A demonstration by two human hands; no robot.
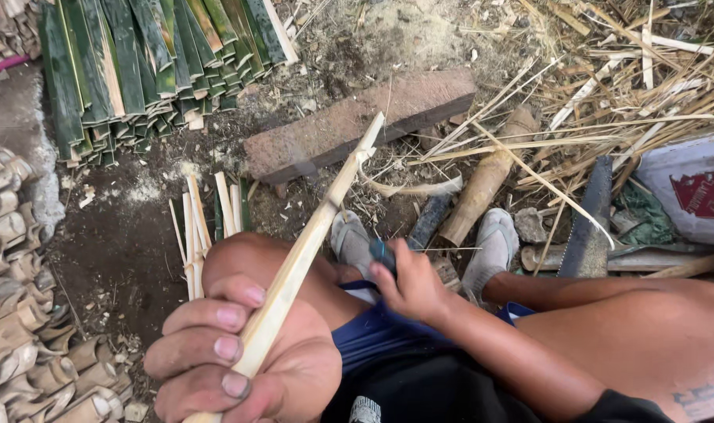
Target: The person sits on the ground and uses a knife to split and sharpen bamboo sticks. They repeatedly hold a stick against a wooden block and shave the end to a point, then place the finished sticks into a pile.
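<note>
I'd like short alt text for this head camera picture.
A seated person's left hand grips a pale bamboo strip, while the right hand holds a dark tool. Stacked green bamboo slats and a brick lie on the ground.

bamboo slats (145, 70) behind-left of brick (357, 125), saw (588, 227) right

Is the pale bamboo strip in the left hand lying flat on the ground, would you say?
No, the left hand grips the bamboo strip and holds it raised, angled up toward the brick.
</note>
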